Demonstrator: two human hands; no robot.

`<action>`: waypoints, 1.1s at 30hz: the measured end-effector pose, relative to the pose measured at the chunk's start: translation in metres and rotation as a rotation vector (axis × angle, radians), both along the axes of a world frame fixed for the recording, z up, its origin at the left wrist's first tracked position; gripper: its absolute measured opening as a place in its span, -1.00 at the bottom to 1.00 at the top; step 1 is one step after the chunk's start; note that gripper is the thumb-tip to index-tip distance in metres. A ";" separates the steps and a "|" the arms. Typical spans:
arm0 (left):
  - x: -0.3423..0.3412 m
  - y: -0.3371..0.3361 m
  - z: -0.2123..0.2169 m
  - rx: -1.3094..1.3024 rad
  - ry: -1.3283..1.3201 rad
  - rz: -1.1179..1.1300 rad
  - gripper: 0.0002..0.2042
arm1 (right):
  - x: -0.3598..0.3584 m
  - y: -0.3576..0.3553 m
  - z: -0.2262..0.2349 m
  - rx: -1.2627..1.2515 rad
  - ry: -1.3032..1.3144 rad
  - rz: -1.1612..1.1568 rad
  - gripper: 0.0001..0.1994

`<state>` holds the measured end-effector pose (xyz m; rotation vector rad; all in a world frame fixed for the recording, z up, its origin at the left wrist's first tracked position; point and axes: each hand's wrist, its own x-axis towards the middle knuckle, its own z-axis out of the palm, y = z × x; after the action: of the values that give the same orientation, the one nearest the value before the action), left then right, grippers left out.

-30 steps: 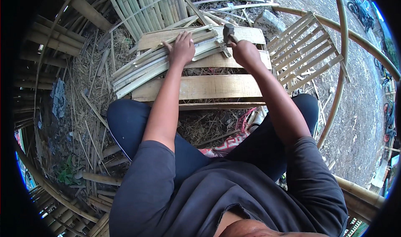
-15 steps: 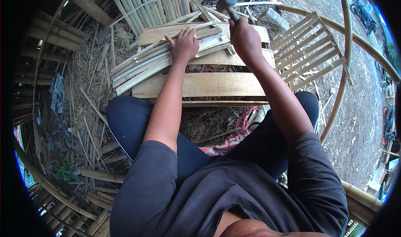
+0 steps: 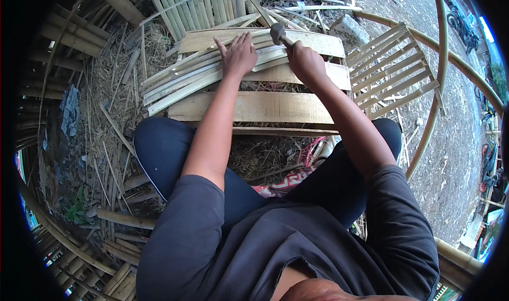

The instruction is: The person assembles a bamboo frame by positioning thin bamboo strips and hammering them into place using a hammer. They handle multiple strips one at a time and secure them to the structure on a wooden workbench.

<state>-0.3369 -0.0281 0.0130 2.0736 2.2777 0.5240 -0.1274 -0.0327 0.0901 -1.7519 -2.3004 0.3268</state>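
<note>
My right hand point(image 3: 307, 63) is closed round the handle of a hammer point(image 3: 277, 33). Its dark head is over the right end of a bundle of pale bamboo strips point(image 3: 183, 83). Whether the head touches them I cannot tell. On the strips, near their right end, rests my left hand point(image 3: 239, 57), fingers stretched and thumb apart. Under the bundle is a low bench of wide wooden planks point(image 3: 249, 107) with gaps between them, in front of my folded legs. The strips slant across its left part and jut past its left edge.
A slatted bamboo panel point(image 3: 392, 62) leans to the right of the bench, by a grey stone block point(image 3: 350, 29). Behind the bench stands another bamboo panel point(image 3: 199, 4). Straw and bamboo scraps cover the ground at left. A curved bamboo pole point(image 3: 441, 51) rises at right.
My right hand has brought the hammer down and slightly left, toward the strips' right end. My left hand has shifted a little to the right and remains on the bundle.
</note>
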 end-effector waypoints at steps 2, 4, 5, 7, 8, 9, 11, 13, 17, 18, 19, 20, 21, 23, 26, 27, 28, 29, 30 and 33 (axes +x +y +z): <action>-0.004 -0.003 0.003 0.000 -0.069 -0.011 -0.46 | -0.010 0.008 0.012 -0.033 0.032 0.018 -0.49; -0.003 -0.008 0.003 -0.070 -0.072 0.033 -0.44 | -0.012 0.004 0.020 0.032 0.071 -0.005 -0.46; -0.004 -0.009 0.003 -0.037 -0.066 0.037 -0.45 | -0.016 0.003 0.024 0.087 0.109 -0.036 -0.49; -0.001 -0.009 0.004 -0.034 -0.064 0.029 -0.45 | -0.016 0.000 0.026 0.137 0.149 -0.077 -0.55; 0.004 -0.008 0.005 -0.025 -0.057 0.018 -0.45 | -0.005 0.003 0.011 0.138 0.140 -0.080 -0.55; 0.010 -0.005 0.007 -0.029 -0.068 0.016 -0.45 | 0.010 0.007 -0.012 0.058 0.036 -0.095 -0.56; -0.001 -0.005 0.003 -0.011 -0.075 0.011 -0.45 | 0.002 0.004 -0.011 -0.006 0.010 -0.175 -0.59; 0.000 -0.007 0.001 0.018 -0.141 0.009 -0.45 | 0.013 0.008 0.006 -0.113 0.007 -0.232 -0.54; -0.005 -0.007 0.002 0.024 -0.137 0.013 -0.47 | 0.033 0.000 0.015 -0.010 -0.027 -0.283 -0.56; -0.005 -0.010 0.002 0.037 -0.166 0.031 -0.48 | 0.037 -0.006 0.014 0.043 -0.055 -0.296 -0.59; -0.003 -0.010 0.006 0.058 -0.195 0.047 -0.49 | 0.041 -0.009 0.014 0.050 -0.054 -0.303 -0.59; -0.001 -0.010 0.010 0.064 -0.194 0.040 -0.49 | 0.045 -0.012 0.009 0.078 -0.084 -0.305 -0.64; 0.001 -0.011 0.014 0.052 -0.253 0.046 -0.49 | 0.049 -0.016 0.003 0.105 -0.114 -0.306 -0.70; 0.003 -0.015 0.021 0.101 -0.354 0.040 -0.51 | 0.060 -0.020 -0.015 0.109 -0.118 -0.316 -0.74; 0.002 -0.017 0.026 0.124 -0.404 0.037 -0.56 | 0.074 -0.023 -0.053 0.106 -0.122 -0.318 -0.84; 0.001 -0.016 0.025 0.124 -0.401 0.035 -0.56 | 0.077 -0.025 -0.062 0.123 -0.151 -0.311 -0.85; -0.004 -0.015 0.024 0.133 -0.416 0.042 -0.58 | 0.073 -0.030 -0.065 0.139 -0.174 -0.297 -0.85; -0.009 -0.014 0.022 0.142 -0.430 0.049 -0.60 | 0.069 -0.034 -0.068 0.117 -0.201 -0.306 -0.83; -0.015 -0.015 0.021 0.143 -0.422 0.053 -0.60 | 0.068 -0.036 -0.069 0.116 -0.193 -0.301 -0.83; -0.016 -0.014 0.024 0.061 -0.397 0.056 -0.63 | 0.071 -0.037 -0.063 -0.062 -0.355 -0.191 -0.78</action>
<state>-0.3527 -0.0424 0.0374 1.7368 2.1121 0.9236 -0.0569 -0.0694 0.0267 -2.1933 -2.3403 0.0549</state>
